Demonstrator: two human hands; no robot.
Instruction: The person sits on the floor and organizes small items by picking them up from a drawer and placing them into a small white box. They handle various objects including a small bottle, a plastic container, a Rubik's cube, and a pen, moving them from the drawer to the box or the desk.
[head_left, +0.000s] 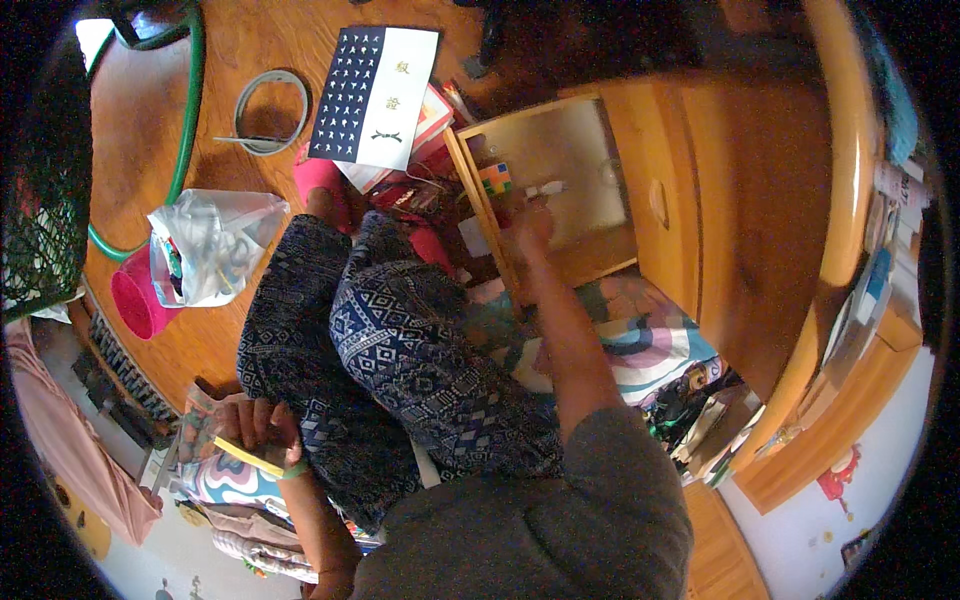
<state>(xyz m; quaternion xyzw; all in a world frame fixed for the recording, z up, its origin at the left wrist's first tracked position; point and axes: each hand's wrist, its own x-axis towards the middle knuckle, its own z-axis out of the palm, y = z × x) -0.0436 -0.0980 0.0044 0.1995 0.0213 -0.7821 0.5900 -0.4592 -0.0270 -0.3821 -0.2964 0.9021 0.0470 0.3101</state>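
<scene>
A wooden drawer (555, 150) is pulled out at the right of my knees. My right hand (531, 225) reaches into it, blurred, and whether its fingers hold anything cannot be told. Near that hand lie a small multicolored checkered piece (496, 180) and a small white object (546, 189). At the lower left, my left hand (262, 435) is raised beside my leg, gripping a thin, flat object with a yellow edge (249, 457). A dark-blue and white printed folder (409, 90) rests on other papers beyond my feet.
On the wooden floor are a coiled grey belt or strip (306, 105), a clear plastic bag (225, 247) against a pink bin (139, 296), and a green hoop (193, 97). The wooden cabinet (667, 202) stands at the right. Patterned fabric (660, 345) lies below the drawer.
</scene>
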